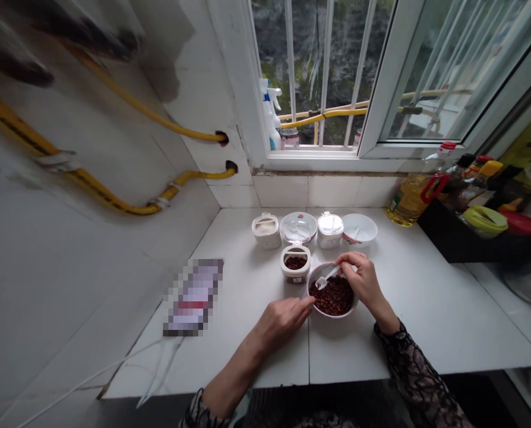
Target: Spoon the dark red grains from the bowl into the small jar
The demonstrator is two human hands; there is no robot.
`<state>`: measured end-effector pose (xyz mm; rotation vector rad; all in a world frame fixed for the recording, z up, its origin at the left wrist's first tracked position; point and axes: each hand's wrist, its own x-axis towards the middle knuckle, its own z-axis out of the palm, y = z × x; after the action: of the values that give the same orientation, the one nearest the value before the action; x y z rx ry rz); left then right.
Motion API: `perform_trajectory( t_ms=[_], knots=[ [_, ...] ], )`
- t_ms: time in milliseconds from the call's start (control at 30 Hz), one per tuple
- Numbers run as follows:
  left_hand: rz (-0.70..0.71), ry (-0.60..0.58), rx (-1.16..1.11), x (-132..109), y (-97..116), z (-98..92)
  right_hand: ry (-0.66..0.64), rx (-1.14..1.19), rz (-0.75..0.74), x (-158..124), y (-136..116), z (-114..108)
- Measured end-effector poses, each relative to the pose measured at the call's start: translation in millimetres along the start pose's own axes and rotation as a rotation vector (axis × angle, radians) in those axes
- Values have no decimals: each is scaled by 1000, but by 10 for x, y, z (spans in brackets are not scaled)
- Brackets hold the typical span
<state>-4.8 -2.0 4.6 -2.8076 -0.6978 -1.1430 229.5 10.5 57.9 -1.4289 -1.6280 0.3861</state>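
A white bowl (332,315) holds many dark red dried flakes or pieces (337,298). Its left rim is pinched by the fingers of my left hand (285,316). My right hand (361,279) is closed on the handle of a small white spoon (322,282), whose scoop hangs over the bowl's contents. Just behind and left of the bowl stands a white seasoning jar (295,275) with its lid raised and similar dark red pieces inside. The underside of my left hand is hidden.
Behind stand a jar of pale powder (266,230), a bowl (298,227), another white jar (330,232) and a shallow bowl (359,230) with a white spoon. An oil bottle (410,199) and condiments are at right. A blurred-out flat object (195,297) with cables lies left.
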Motion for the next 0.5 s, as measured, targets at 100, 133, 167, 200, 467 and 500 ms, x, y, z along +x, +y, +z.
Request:
perform_trajectory(
  t_ms=[100,133,167,200,467,500],
  knots=[
    [5,-14,7,16,1,-18,6,-26,-40,-8,-10,42],
    [4,-19,8,20,1,-20,-1,-39,-62,-11,-14,60],
    [3,-21,9,22,0,-20,-17,-48,-83,-14,-18,76],
    [2,-18,8,23,0,-19,-38,-52,-99,-17,-22,88],
    [9,-12,6,3,-8,7,-58,128,54,5,-38,40],
    [10,-9,8,2,-9,9,-60,164,95,8,-39,32]
  ],
)
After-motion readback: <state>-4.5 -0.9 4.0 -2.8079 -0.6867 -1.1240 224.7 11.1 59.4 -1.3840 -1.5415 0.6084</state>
